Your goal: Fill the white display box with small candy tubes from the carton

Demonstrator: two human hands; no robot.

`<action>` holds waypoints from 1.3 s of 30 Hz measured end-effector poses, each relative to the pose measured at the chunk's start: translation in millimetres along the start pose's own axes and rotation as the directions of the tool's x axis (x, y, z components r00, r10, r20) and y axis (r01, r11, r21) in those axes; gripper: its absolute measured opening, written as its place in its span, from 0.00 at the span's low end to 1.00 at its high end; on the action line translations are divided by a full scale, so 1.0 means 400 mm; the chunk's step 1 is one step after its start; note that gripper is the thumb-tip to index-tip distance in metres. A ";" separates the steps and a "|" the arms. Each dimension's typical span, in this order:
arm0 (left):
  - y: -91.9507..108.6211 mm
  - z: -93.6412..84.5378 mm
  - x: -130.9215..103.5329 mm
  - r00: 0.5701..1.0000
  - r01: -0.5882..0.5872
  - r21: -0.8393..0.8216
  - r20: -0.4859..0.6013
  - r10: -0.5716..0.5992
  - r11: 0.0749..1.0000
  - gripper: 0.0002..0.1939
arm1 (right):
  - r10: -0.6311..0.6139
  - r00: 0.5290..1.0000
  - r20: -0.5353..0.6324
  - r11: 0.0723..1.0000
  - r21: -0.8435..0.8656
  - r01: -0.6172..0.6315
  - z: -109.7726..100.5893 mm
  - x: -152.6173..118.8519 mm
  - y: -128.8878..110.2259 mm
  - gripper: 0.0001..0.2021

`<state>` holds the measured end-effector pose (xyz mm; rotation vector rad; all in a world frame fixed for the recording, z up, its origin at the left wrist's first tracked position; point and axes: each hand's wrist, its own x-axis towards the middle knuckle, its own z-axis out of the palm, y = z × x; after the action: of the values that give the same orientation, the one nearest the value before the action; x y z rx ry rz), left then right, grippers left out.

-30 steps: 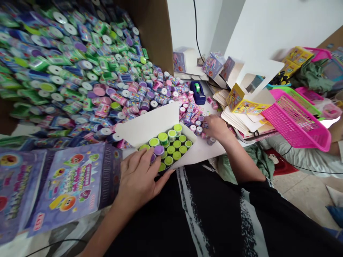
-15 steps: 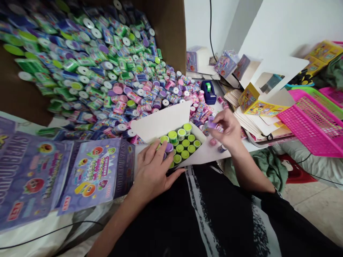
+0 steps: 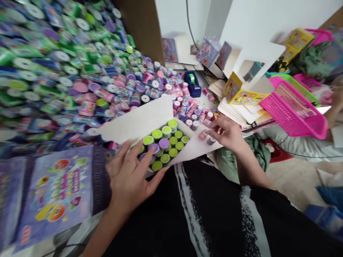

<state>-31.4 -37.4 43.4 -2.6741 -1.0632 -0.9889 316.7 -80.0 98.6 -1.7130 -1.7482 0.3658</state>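
Note:
A white-lined cardboard box (image 3: 184,128) with raised flaps stands before me, packed with small jars with lime-green lids (image 3: 173,152). Among them are a few purple-lidded jars (image 3: 164,144). My left hand (image 3: 131,175) grips the box's left end, fingers spread over the jars and thumb along the near edge. My right hand (image 3: 226,132) hovers above the right flap with thumb and fingers apart and nothing seen between them. Just by its fingertips are a pink jar (image 3: 202,135) and a dark purple jar (image 3: 210,141).
A large heap of small jars (image 3: 88,85) spills from a brown carton (image 3: 142,25). Printed purple boxes (image 3: 61,192) stand at left. A blue tape dispenser (image 3: 193,85), a yellow box (image 3: 241,92) and a pink basket (image 3: 292,107) are at right.
The purple-lidded jar from my right hand is now among the green lids. That hand has returned to the loose jars by the flap. My view has swung right.

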 end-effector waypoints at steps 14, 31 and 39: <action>0.030 -0.013 0.058 0.974 -0.103 0.021 -0.200 0.105 0.994 0.23 | 0.195 0.979 -0.056 0.903 0.401 -0.157 0.027 -0.055 0.088 0.17; 0.049 0.022 0.188 0.999 -0.015 -0.339 -0.038 0.003 0.941 0.03 | 0.026 0.998 -0.060 0.992 0.124 -0.019 0.104 0.199 0.027 0.05; 0.033 0.084 0.236 0.937 -0.091 -0.177 0.317 0.145 0.980 0.04 | -0.001 0.932 0.362 0.861 -0.474 0.185 0.160 0.337 0.005 0.24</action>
<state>46.6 18.0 76.2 -3.0721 -0.8883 -0.6445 288.1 65.9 83.8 -1.9971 -2.3412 0.1836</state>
